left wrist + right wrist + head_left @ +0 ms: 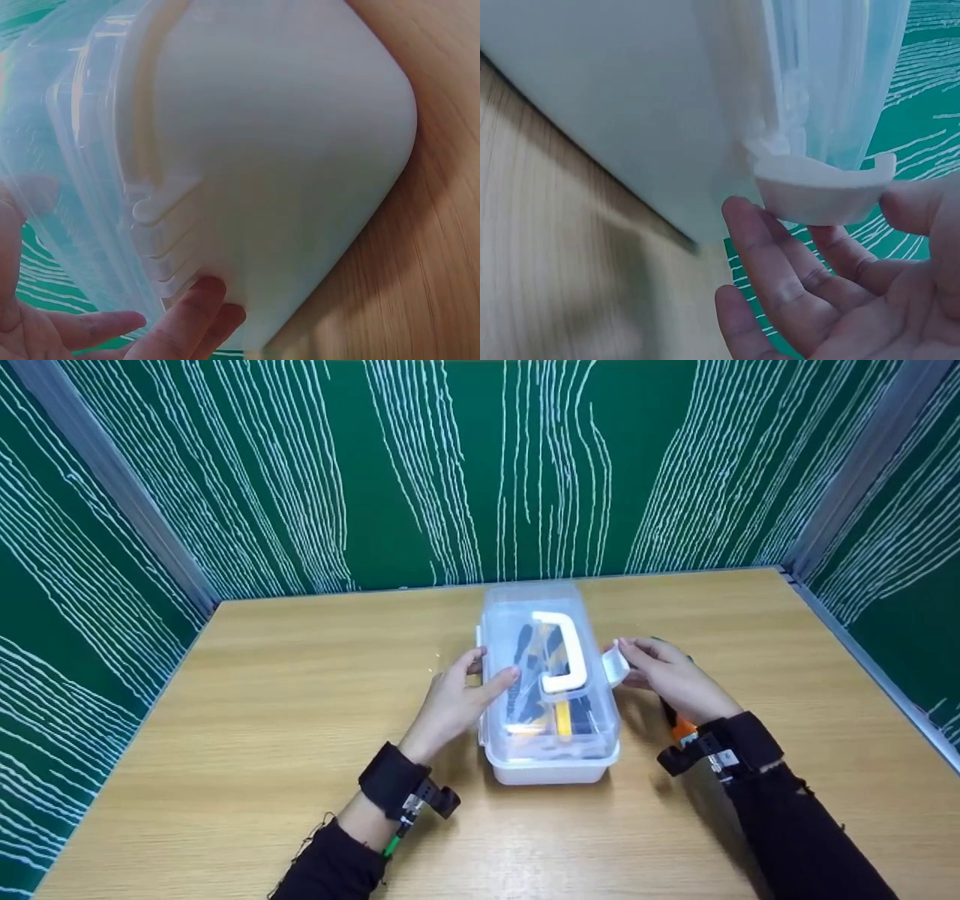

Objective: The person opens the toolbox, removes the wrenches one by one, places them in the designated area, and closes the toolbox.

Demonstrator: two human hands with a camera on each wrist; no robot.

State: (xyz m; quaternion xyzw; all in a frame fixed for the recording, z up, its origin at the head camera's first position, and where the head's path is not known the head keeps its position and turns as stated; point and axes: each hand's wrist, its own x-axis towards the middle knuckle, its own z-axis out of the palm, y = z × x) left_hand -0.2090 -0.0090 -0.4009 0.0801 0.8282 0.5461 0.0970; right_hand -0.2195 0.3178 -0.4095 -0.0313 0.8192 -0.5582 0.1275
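A toolbox (551,774) with a white base and a clear lid (525,600) stands on the wooden table, its lid down. Through the lid show dark and yellow tools (562,718), their kinds hard to tell. My left hand (459,697) holds the box's left side, thumb on the lid and fingertips (206,292) against the white wall by the hinge ridges. On the right side a white latch (821,191) stands swung out from the lid. My right hand (671,675) pinches this latch between thumb and fingers, with the other fingers spread below it.
A white carry handle (574,652) lies on the lid. Partly hidden under the right wrist is an orange and black thing (682,730). Green panels with white wavy lines (420,472) stand behind the table (300,720) and at both sides.
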